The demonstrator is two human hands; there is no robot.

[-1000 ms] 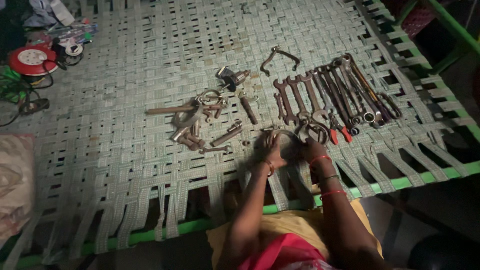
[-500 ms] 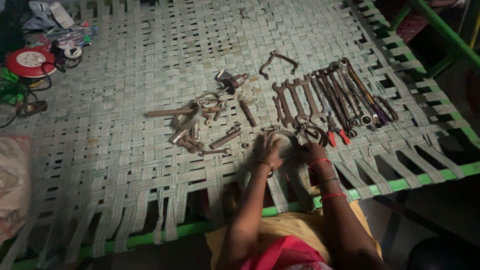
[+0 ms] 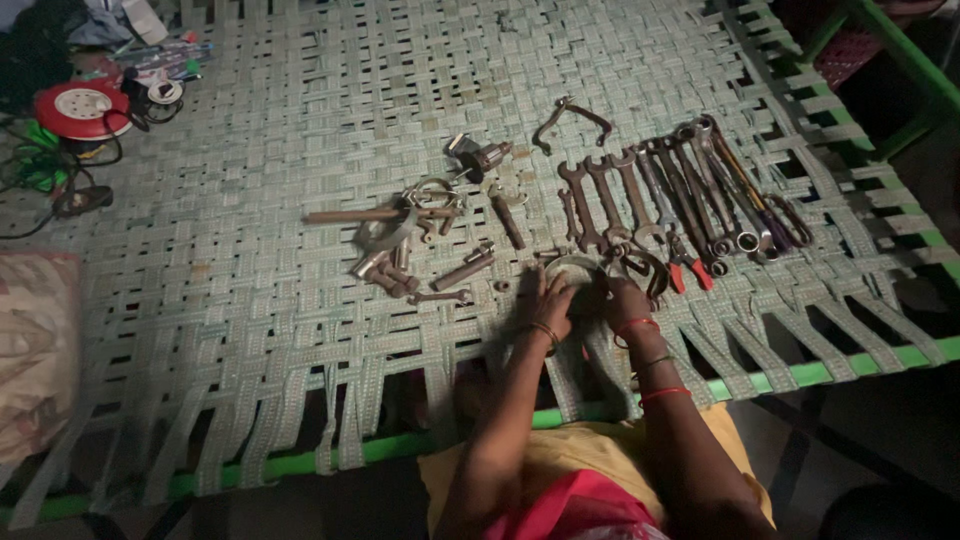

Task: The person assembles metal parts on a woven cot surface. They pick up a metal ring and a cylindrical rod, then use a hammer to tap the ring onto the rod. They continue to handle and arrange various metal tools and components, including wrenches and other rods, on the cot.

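Head view. The bed (image 3: 300,330) is made of flat, pale green straps woven over and under, like a basket. Its frame (image 3: 820,372) is bright green. Many old metal tools lie on the straps. They look brown, rusty and dull.

A row of wrenches (image 3: 660,195) lies side by side on the right. They are long and thin, with round or forked ends. Just beside them are pliers (image 3: 686,268) with red handles. A curved metal piece (image 3: 570,115) lies alone, above the row. In the middle is a heap of short bolts (image 3: 385,272), a long rod (image 3: 360,214) and a small drill chuck (image 3: 480,155). Far off at the top left sits a round red reel (image 3: 82,106) with a dark cord. A soft cloth (image 3: 35,350) is cut off at the left edge.

The room is dim, so small parts are hard to make out.

The left hand (image 3: 553,305) and the right hand (image 3: 622,300) rest close together on the straps, near the front edge. Between them is a thin metal ring (image 3: 578,264), bent like a hoop. Both hands touch it, one on each side. The fingers curl in around it, but it is too dark to tell how tight they grip. The lower part of the ring is hidden by the hands. Bangles (image 3: 640,328) sit on the wrists.
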